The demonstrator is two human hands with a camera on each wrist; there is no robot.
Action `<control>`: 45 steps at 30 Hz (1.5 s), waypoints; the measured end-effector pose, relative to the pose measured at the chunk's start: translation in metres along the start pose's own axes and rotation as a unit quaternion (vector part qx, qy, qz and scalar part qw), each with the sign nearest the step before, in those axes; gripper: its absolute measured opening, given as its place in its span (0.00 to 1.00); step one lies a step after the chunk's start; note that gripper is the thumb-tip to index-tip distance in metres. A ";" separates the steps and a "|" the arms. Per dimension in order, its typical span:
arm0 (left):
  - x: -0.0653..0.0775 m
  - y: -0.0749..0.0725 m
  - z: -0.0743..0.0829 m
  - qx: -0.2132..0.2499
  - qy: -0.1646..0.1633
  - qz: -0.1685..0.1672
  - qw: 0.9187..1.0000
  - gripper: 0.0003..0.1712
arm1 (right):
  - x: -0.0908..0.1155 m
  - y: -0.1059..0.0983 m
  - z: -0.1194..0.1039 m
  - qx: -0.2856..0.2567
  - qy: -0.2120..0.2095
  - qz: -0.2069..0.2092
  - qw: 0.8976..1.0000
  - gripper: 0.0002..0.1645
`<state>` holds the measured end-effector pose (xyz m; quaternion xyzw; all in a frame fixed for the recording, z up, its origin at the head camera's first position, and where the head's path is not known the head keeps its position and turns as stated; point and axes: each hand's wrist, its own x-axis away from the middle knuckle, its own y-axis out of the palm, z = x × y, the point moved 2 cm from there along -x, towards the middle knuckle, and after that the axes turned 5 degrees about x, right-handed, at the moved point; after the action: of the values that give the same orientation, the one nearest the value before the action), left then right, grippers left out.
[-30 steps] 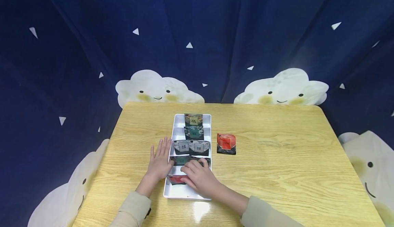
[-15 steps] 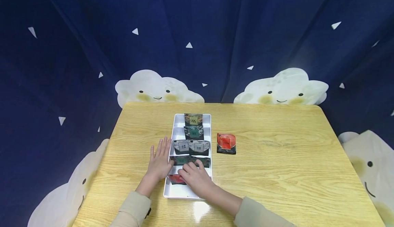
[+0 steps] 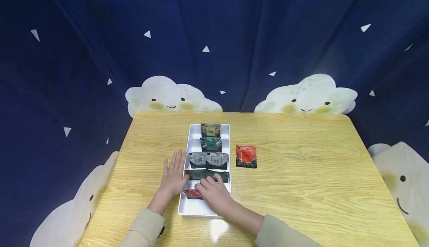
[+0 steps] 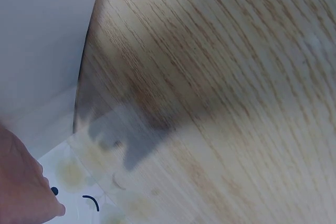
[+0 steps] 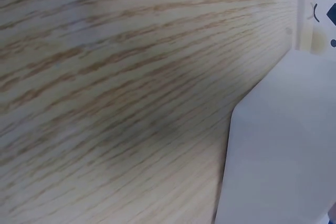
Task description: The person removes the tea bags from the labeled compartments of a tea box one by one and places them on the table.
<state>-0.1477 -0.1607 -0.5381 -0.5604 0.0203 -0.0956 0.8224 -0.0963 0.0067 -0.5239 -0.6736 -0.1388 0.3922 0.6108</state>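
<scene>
A: Item one, the left hand [image 3: 173,180]?
B: Between eight and nine o'clock, on a dial centred on the white tray [image 3: 196,209], twelve at its far end. Fingers straight, slightly spread, grasping nothing; thumb at the tray's left rim.
A: Item two, the right hand [image 3: 214,194]?
B: Five o'clock, over the tray. Fingers bent, tips at the near red packet [image 3: 191,194], which lies in the tray at seven. Whether they pinch it I cannot tell; the hand covers the tips.
A: Remaining tray contents?
B: Left dark green packet [image 3: 196,174], eight o'clock. Right dark green packet [image 3: 225,176], four, partly behind the right hand. Left grey packet [image 3: 197,160], eleven; right grey packet [image 3: 218,160], two. Green-labelled packet [image 3: 211,145], twelve. Tan-labelled packet [image 3: 210,130], also twelve, at the far end.
A: Outside the tray?
B: One loose red packet [image 3: 246,156], flat on the wooden table [image 3: 301,172], between two and three.
A: Wrist views?
B: Left: white wall at ten, part of the hand at eight. Right: white wall at four. Wood grain in both.
A: Surroundings?
B: Pale sleeves [image 3: 285,232] at eight and four. Dark blue curtain [image 3: 231,34] beyond the table at twelve, printed with white triangles and smiling clouds [image 3: 167,96].
</scene>
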 end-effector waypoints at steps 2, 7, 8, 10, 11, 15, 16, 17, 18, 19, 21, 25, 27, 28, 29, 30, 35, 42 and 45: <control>0.000 0.000 0.000 0.004 0.006 0.007 1.000 0.45 | 0.000 -0.002 0.000 -0.007 0.002 0.006 1.000 0.07; 0.001 -0.001 0.000 0.018 0.018 0.022 0.999 0.45 | -0.001 -0.009 0.002 -0.013 0.005 0.007 1.000 0.08; 0.001 -0.001 -0.001 0.016 0.018 0.021 0.999 0.45 | -0.001 -0.012 0.002 -0.013 0.005 0.007 1.000 0.08; 0.001 -0.001 -0.001 0.012 0.016 0.016 1.000 0.45 | -0.002 -0.017 0.003 -0.013 0.004 0.009 1.000 0.08; 0.001 -0.001 -0.001 0.005 0.013 0.012 1.000 0.46 | -0.001 -0.019 0.003 -0.015 0.005 0.011 1.000 0.08; 0.001 -0.001 0.000 -0.007 0.006 -0.001 1.000 0.46 | 0.000 -0.028 0.008 -0.026 0.010 0.026 0.999 0.10; 0.001 -0.001 -0.001 -0.008 0.005 -0.003 1.000 0.46 | 0.000 -0.030 0.009 -0.030 0.011 0.033 0.999 0.12; 0.000 -0.001 -0.001 -0.009 0.003 -0.005 1.000 0.46 | 0.001 -0.033 0.011 -0.036 0.013 0.042 0.998 0.13; 0.000 -0.001 -0.001 -0.008 0.002 -0.006 1.000 0.46 | 0.001 -0.035 0.013 -0.041 0.014 0.051 0.998 0.15; 0.000 -0.001 -0.001 -0.007 0.001 -0.007 1.000 0.46 | 0.001 -0.039 0.016 -0.048 0.014 0.062 0.997 0.16; 0.001 -0.001 0.000 0.000 0.001 -0.009 1.000 0.46 | 0.000 -0.045 0.021 -0.057 0.016 0.086 0.995 0.18; 0.001 -0.003 0.001 0.005 0.003 -0.009 1.000 0.46 | -0.001 -0.060 0.034 -0.081 0.031 0.146 0.985 0.19; 0.001 -0.003 0.001 0.005 0.004 -0.008 1.000 0.46 | -0.002 -0.067 0.043 -0.089 0.039 0.180 0.979 0.18; 0.001 -0.003 0.001 0.004 0.004 -0.008 1.000 0.46 | -0.002 -0.069 0.048 -0.094 0.043 0.194 0.975 0.18; 0.001 -0.003 0.001 0.002 0.004 -0.008 1.000 0.46 | -0.002 -0.072 0.052 -0.097 0.047 0.208 0.972 0.18; 0.001 -0.003 0.001 0.000 0.005 -0.007 1.000 0.46 | -0.002 -0.074 0.057 -0.099 0.051 0.218 0.970 0.18; 0.000 -0.001 0.000 -0.006 0.004 -0.002 1.000 0.46 | -0.001 -0.084 0.083 -0.106 0.083 0.241 0.961 0.15; 0.000 0.000 -0.001 -0.009 0.003 0.000 1.000 0.46 | 0.006 -0.090 0.123 -0.078 0.157 0.261 0.949 0.10; 0.000 0.001 -0.001 -0.010 0.003 0.001 1.000 0.45 | 0.013 -0.088 0.142 -0.070 0.186 0.265 0.944 0.08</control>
<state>-0.1480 -0.1616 -0.5391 -0.5682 0.0244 -0.0967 0.8168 -0.1618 0.1358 -0.4392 -0.7883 0.1333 0.3969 0.4509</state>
